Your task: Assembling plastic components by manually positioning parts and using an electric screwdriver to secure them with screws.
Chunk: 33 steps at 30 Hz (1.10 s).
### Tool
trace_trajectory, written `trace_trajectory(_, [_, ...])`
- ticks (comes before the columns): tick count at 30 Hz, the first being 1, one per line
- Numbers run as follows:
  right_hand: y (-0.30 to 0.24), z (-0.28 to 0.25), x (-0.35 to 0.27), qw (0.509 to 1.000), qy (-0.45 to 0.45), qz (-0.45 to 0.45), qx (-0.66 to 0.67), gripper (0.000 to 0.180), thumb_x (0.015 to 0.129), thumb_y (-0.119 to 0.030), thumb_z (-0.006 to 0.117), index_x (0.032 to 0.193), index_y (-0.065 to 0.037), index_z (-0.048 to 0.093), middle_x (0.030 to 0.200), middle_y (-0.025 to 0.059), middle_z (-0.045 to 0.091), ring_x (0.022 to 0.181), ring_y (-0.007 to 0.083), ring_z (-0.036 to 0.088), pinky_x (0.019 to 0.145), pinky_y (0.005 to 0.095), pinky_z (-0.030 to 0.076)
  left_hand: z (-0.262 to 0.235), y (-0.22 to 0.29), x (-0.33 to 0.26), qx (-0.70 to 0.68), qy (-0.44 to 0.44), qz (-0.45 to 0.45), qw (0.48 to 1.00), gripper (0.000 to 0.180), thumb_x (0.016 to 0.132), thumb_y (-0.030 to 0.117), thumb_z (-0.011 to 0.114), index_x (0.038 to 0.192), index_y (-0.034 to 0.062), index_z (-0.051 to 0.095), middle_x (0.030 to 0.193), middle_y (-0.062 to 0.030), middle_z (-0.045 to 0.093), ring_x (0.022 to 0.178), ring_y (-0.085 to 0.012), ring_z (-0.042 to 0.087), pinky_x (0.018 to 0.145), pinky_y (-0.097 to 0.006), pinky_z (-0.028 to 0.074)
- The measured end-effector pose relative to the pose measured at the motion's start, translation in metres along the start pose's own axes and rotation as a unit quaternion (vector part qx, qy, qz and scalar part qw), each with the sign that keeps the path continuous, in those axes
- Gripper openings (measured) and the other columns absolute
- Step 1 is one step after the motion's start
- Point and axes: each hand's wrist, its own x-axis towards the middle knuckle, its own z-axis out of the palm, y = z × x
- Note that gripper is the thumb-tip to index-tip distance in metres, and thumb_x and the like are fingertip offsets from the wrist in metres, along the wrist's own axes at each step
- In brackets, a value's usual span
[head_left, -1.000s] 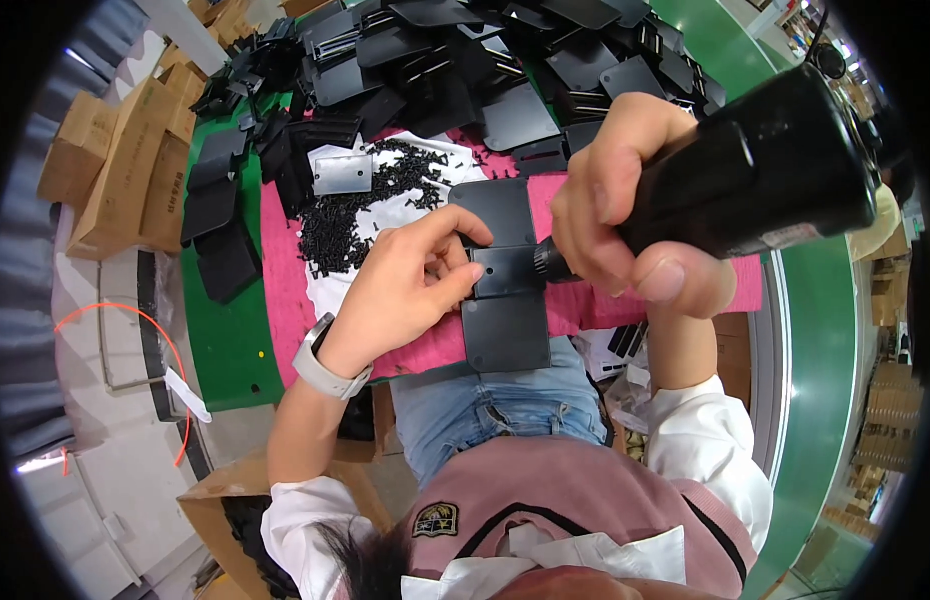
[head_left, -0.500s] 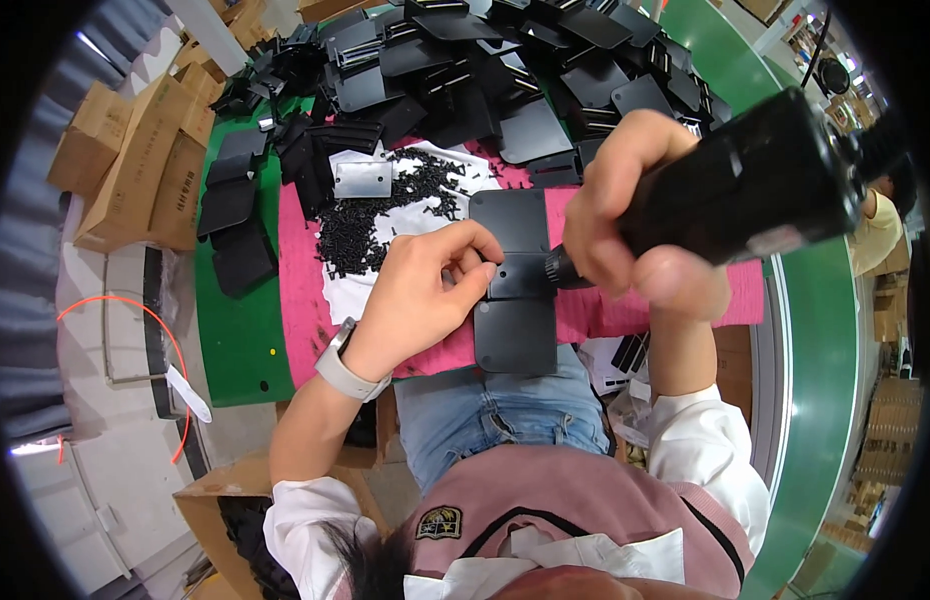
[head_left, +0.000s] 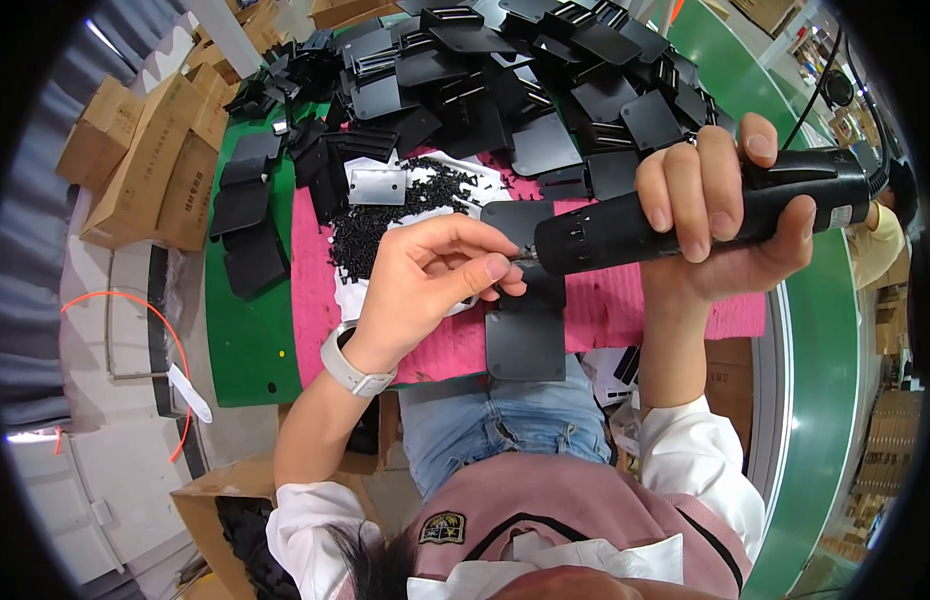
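My right hand [head_left: 720, 205] is wrapped round a black electric screwdriver [head_left: 625, 235], held nearly level with its bit pointing left. At the bit's tip, my left hand [head_left: 435, 265] pinches thumb and fingers together; whatever is between them is too small to make out. Below both hands lies a black flat-panelled bracket [head_left: 525, 340], partly covered by the fingers and the tool. Just left of it, a heap of small black screws [head_left: 360, 235] spreads over a white cloth [head_left: 345, 300]. A bare metal plate [head_left: 378, 187] with small holes rests on the heap.
Pink padding [head_left: 615, 310] covers part of the green table [head_left: 235, 350]. Black brackets [head_left: 545, 140] pile up along the far side, and a few more [head_left: 250, 235] lie at the left. Cardboard boxes [head_left: 150, 165] stand beyond the left edge. A cable [head_left: 875, 120] trails from the screwdriver.
The screwdriver has lifted off the bracket and swung to nearly level, showing its bit. My left fingers have moved from the bracket's surface to the bit's tip.
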Motion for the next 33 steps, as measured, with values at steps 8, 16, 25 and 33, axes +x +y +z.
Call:
trace_trajectory(8, [0.003,0.006,-0.002,0.999,0.035,-0.006,0.018,0.04,0.088,-0.039,0.053,0.112,-0.007,0.048,0.067,0.0004,0.049,0.049,0.0114,0.047,0.058,0.0303,0.042,-0.002,0.005,0.002,-0.076,-0.054,-0.05,0.994,0.03,0.087,0.019,0.064,0.106,-0.0016,0.056,0.08,-0.0111,0.066,0.07,-0.0182,0.067,0.058,-0.024,0.051])
trace_trajectory(16, [0.01,0.022,-0.003,0.981,0.051,0.127,-0.135,0.04,0.083,-0.034,0.057,0.106,-0.005,0.042,0.06,0.0011,0.047,0.04,0.0094,0.042,0.045,0.0261,0.038,0.001,0.0,0.003,0.296,0.073,-0.059,0.95,0.036,0.089,0.021,0.06,0.111,-0.006,0.052,0.057,-0.0074,0.059,0.041,-0.0108,0.054,0.038,-0.023,0.04])
trace_trajectory(25, [0.022,0.05,0.006,0.949,0.092,0.203,-0.224,0.037,0.076,-0.022,0.065,0.094,-0.001,0.041,0.056,0.0036,0.044,0.042,0.0106,0.041,0.041,0.0242,0.036,-0.004,-0.007,0.003,0.104,-0.037,-0.154,0.982,0.034,0.087,0.008,0.059,0.112,-0.0048,0.039,0.061,-0.0092,0.06,0.047,-0.0161,0.061,0.042,-0.025,0.046])
trace_trajectory(33, [0.039,0.052,0.003,0.95,0.084,0.209,-0.216,0.036,0.072,-0.018,0.07,0.085,0.0,0.041,0.055,0.0019,0.042,0.045,0.0087,0.041,0.04,0.0218,0.033,-0.009,-0.017,0.002,0.09,-0.056,-0.138,0.985,0.031,0.086,0.005,0.058,0.106,-0.0038,0.037,0.061,-0.0092,0.058,0.046,-0.0172,0.06,0.041,-0.026,0.045])
